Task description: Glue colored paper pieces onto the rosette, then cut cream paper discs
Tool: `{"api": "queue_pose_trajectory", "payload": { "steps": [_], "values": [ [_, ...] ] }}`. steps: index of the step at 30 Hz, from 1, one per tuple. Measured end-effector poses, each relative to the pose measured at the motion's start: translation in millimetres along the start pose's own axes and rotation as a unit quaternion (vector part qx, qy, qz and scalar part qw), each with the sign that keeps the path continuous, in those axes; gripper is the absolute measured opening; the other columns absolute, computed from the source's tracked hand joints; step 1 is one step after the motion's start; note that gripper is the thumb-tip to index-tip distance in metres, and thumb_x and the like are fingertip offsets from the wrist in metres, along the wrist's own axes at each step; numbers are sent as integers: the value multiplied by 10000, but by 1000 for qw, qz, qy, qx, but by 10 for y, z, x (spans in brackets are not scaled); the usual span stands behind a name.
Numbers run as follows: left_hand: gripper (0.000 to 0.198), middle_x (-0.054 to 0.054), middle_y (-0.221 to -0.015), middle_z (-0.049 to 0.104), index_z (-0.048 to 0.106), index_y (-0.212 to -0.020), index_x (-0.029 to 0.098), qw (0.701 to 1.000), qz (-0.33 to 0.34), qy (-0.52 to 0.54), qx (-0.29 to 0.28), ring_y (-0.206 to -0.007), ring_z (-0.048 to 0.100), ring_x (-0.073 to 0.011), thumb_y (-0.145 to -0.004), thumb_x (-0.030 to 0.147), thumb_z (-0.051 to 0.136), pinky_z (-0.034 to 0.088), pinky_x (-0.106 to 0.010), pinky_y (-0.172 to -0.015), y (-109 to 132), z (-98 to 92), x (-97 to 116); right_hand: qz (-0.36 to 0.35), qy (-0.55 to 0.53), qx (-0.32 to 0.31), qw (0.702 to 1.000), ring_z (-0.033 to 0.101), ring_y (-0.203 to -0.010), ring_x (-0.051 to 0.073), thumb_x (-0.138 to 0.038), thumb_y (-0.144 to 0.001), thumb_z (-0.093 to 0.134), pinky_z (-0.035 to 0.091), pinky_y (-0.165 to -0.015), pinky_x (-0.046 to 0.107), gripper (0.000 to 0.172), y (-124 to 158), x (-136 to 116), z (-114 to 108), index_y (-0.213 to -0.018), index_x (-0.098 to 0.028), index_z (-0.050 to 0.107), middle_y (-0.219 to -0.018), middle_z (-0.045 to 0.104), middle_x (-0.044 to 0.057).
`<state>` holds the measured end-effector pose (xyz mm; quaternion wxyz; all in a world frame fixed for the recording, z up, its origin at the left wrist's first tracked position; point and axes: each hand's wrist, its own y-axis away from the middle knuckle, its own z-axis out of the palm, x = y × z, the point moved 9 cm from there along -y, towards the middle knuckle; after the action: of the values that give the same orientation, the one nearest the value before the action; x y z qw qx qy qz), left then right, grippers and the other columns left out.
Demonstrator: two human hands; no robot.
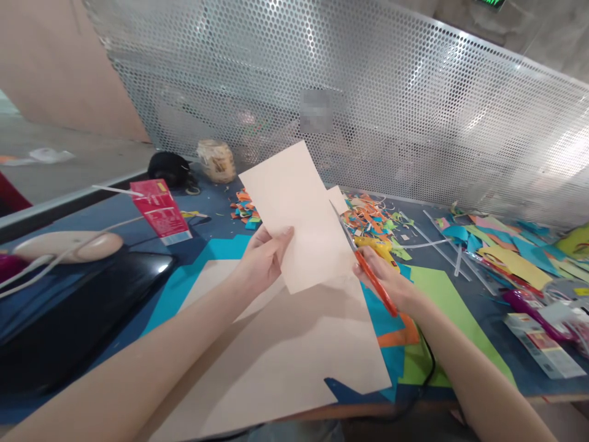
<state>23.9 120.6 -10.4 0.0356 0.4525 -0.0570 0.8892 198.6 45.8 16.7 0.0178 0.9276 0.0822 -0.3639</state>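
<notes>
My left hand (264, 258) pinches the lower left edge of a cream sheet of paper (299, 215), holding it tilted above the table. In my right hand (381, 276) is a pair of scissors (375, 282) with orange handles, the fingers closed round them. The blades lie along the sheet's right edge, pointing up and away. A small cream piece (338, 199) shows just past the blades; whether it is still joined to the sheet I cannot tell. Below both hands lies a large cream sheet (276, 362) with a notch in its front edge.
Blue paper (170, 301) and green paper (442, 294) lie under and beside the large sheet. Paper scraps (368, 212) pile up at the back. A yellow glue gun (380, 248) is behind my right hand. At left are a pink carton (161, 212) and a black device (83, 313).
</notes>
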Motion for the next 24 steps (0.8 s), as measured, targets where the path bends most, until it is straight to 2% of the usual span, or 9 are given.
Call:
{"api": "queue_pose_trajectory", "payload": {
  "steps": [3,7,10,14,21,24],
  "values": [
    [308,-59,-930,723,642,-937,210,1000,-23,-8,3,-878,677,-251,-640,191,719,566,-380,-769,19,-11,-38,-1,-8,10,1000,549,-764,202,-481,-824,427,447,-696,349,258,5,2,-19,-862,-236,360,-778,531,16],
    [282,-54,-901,729,657,-894,199,998,-54,0,12,-826,688,-242,-622,182,731,576,-362,-730,47,-20,-93,2,-30,10,1000,536,-718,189,-498,-812,442,459,-655,336,271,21,0,-11,-815,-236,371,-756,511,7],
    [281,-43,-883,734,661,-867,198,999,-44,11,18,-810,689,-229,-600,178,747,577,-333,-711,43,-25,-88,12,-70,-11,997,521,-710,179,-524,-822,417,481,-694,352,291,44,1,35,-826,-234,403,-755,488,5],
    [307,-34,-881,735,661,-877,203,999,-24,18,10,-785,687,-210,-587,184,760,573,-292,-662,38,-4,-62,11,-72,-40,997,509,-752,179,-561,-832,369,481,-767,379,335,81,-19,77,-792,-232,419,-792,469,17],
    [364,-21,-858,737,651,-933,223,1000,-23,20,8,-786,687,-212,-589,191,765,568,-307,-670,88,36,-55,-2,-67,-46,997,497,-707,185,-663,-808,340,465,-774,402,439,97,-38,73,-722,-237,400,-684,462,-2],
    [394,-15,-850,737,640,-965,233,1000,-16,16,6,-794,689,-221,-593,198,764,571,-321,-682,98,47,-44,-4,-90,-43,995,485,-643,167,-710,-778,356,470,-702,366,479,88,-20,79,-765,-234,412,-649,452,-20]
  ]
}}
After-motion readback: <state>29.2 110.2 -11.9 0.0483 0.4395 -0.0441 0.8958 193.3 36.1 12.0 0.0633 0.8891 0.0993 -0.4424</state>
